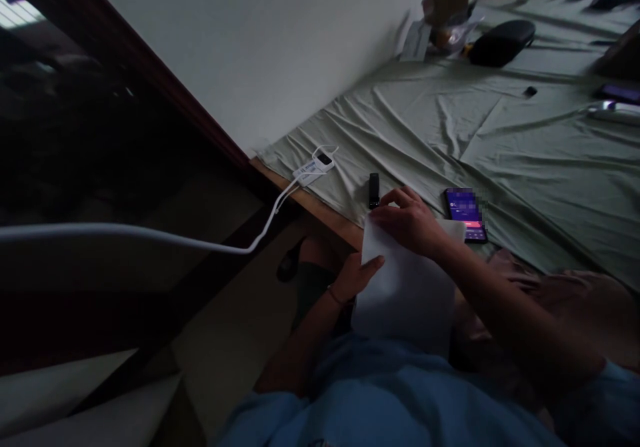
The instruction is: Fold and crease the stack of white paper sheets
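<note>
At the far left a thick white cable (pixel 150 235) comes across the dark floor area and rises to a small white plug adapter (pixel 316 165) that lies on the pale green wrinkled sheet (pixel 525 160), close to the wooden edge of the surface. Just to the right of it lies a small black oblong device (pixel 374 190), with its long axis pointing away from the person.

Next comes the left hand (pixel 359 275). It is below the table edge and supports the white sheet of paper (pixel 405 294) from the left side, with the fingers flat against the paper and the thumb on its edge. The paper hangs from the table edge down to the lap, so its long axis runs toward the person.

The right hand (pixel 411 222) rests on the top edge of the paper, fingers curled and pinching it at the upper left corner. This hand is the nearer one to the black device, which lies just beyond its fingertips, to the upper left.

To the right of this hand a dark smartphone with a lit screen (pixel 467 214) lies on the sheet, near the wrist.
</note>
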Action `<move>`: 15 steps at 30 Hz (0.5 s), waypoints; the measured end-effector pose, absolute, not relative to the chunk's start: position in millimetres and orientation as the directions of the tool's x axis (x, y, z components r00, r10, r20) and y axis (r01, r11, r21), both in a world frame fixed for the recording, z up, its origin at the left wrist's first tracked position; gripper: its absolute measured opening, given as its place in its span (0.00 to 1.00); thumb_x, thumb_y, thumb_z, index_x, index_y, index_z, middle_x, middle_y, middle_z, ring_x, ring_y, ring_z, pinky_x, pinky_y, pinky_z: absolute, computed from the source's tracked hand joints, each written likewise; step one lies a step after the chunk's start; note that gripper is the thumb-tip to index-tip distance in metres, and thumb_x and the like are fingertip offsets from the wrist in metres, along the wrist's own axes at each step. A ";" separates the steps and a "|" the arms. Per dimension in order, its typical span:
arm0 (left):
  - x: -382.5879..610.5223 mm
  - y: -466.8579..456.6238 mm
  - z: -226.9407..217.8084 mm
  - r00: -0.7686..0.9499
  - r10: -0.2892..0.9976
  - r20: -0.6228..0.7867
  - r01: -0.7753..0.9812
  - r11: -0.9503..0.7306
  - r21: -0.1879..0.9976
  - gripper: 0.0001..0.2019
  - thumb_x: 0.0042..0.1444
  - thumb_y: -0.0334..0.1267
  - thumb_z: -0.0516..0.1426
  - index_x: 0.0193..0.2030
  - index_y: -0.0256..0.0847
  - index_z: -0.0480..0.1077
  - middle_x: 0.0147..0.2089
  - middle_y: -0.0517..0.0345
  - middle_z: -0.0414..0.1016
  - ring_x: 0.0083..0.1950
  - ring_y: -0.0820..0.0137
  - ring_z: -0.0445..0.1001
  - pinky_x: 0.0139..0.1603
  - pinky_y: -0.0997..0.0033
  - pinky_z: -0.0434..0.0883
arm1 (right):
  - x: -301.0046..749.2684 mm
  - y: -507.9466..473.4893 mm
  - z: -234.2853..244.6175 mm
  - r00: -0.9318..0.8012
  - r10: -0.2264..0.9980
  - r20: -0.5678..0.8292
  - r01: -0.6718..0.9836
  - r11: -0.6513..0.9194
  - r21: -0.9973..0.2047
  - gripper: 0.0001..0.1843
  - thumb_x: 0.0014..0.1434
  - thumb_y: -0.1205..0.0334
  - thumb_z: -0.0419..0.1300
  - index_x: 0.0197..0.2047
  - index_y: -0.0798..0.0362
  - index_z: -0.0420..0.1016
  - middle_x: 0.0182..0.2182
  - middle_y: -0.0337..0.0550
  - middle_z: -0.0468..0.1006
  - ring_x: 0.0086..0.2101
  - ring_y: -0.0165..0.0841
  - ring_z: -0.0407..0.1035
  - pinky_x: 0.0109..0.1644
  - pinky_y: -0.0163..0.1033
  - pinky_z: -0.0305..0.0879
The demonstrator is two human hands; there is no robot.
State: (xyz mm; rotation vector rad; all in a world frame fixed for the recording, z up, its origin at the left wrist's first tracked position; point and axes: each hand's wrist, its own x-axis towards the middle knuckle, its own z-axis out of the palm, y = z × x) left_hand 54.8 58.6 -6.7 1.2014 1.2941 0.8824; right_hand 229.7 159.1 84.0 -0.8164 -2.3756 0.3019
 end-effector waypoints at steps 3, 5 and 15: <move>55.5 58.7 -3.4 0.125 0.974 -0.189 0.210 0.160 0.964 0.30 0.56 0.65 0.58 0.31 0.33 0.71 0.28 0.57 0.67 0.31 0.73 0.64 0.32 0.73 0.62 | 232.5 160.6 83.4 -0.615 0.614 0.495 0.462 0.789 -0.406 0.12 0.68 0.57 0.59 0.47 0.48 0.83 0.43 0.50 0.76 0.45 0.41 0.64 0.49 0.47 0.65; 56.3 58.5 -0.8 0.133 0.975 -0.181 0.232 0.147 0.962 0.31 0.56 0.66 0.57 0.29 0.34 0.69 0.26 0.58 0.65 0.30 0.73 0.62 0.31 0.73 0.60 | 234.8 161.6 82.6 -0.613 0.608 0.505 0.444 0.794 -0.417 0.11 0.68 0.57 0.59 0.44 0.48 0.84 0.42 0.50 0.76 0.44 0.41 0.64 0.49 0.47 0.65; 58.1 58.5 5.4 0.110 0.982 -0.153 0.289 0.116 0.950 0.31 0.56 0.66 0.56 0.33 0.33 0.73 0.29 0.55 0.71 0.32 0.70 0.67 0.34 0.73 0.64 | 239.6 165.3 82.1 -0.620 0.605 0.500 0.438 0.795 -0.420 0.10 0.68 0.60 0.57 0.39 0.52 0.80 0.41 0.49 0.78 0.44 0.41 0.64 0.51 0.48 0.63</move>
